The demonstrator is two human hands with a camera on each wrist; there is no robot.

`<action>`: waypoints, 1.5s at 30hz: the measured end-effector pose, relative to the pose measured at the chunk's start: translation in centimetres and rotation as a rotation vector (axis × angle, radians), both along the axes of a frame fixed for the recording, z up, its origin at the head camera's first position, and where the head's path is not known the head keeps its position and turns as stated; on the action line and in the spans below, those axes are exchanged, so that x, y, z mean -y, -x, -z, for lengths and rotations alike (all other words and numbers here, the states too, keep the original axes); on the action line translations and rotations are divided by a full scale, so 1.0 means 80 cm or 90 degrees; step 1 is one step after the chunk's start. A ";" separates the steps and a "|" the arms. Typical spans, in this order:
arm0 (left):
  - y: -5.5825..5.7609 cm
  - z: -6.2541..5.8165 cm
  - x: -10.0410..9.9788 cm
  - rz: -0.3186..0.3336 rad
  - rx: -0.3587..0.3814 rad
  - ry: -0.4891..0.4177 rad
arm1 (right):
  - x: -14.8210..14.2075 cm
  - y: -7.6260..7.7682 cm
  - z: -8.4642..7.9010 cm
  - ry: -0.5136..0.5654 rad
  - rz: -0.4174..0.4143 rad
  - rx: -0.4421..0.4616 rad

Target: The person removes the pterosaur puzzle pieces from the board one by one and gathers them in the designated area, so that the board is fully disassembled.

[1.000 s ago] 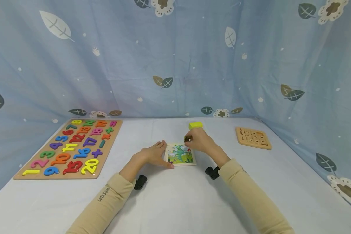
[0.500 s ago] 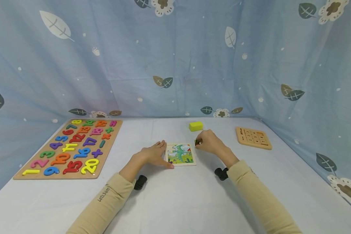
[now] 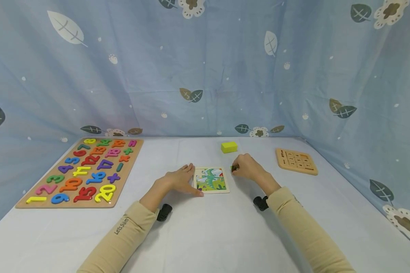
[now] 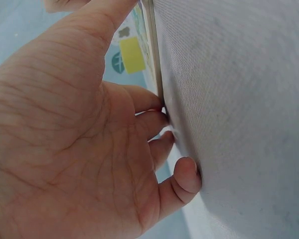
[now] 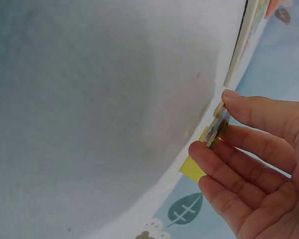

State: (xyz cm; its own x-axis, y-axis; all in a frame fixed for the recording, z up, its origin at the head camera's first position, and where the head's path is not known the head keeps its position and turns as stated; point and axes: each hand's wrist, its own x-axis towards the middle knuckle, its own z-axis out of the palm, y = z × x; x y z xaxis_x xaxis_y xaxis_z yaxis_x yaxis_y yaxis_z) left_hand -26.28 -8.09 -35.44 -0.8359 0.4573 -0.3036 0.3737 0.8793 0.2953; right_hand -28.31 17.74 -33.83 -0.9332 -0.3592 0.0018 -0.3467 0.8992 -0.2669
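Observation:
A small jigsaw puzzle [image 3: 210,179] with a green dinosaur picture lies flat in a pale frame at the middle of the table. My left hand [image 3: 179,179] rests at its left edge, fingers stretched out and thumb along the near left corner. In the left wrist view the fingertips touch the cloth beside the frame's edge [image 4: 154,59]. Just right of the puzzle, my right hand [image 3: 248,167] pinches a small dark and green puzzle piece [image 5: 219,126] between thumb and fingers. Those fingers hide part of the piece in the head view.
Behind the puzzle stands a yellow-green block [image 3: 229,147]. A wooden number board [image 3: 296,161] lies at the right. At the left is a large board [image 3: 123,178] of colourful numerals. A blue patterned curtain [image 3: 205,76] hangs behind the white table.
My right hand has moved right and slightly nearer, from the puzzle's upper right corner to beside the frame, with the piece pinched in it. The left hand has stayed in place.

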 end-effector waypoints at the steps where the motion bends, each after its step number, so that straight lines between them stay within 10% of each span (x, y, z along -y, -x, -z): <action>1: 0.000 0.000 0.000 0.002 0.000 0.000 | 0.000 0.000 0.000 -0.003 0.002 0.003; 28: 0.002 0.003 -0.003 -0.006 0.001 0.006 | 0.009 -0.001 0.001 -0.015 0.043 0.014; 45: 0.000 0.000 -0.001 -0.007 0.017 -0.013 | 0.077 0.005 -0.004 -0.004 0.008 0.042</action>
State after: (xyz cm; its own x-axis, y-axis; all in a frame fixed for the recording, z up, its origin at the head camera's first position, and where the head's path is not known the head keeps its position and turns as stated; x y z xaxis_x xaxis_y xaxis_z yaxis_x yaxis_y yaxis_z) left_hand -26.26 -7.97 -35.44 -0.8326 0.4548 -0.3161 0.3563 0.8767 0.3230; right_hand -28.68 11.59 -33.51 -0.9359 -0.3468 -0.0618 -0.3167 0.9053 -0.2832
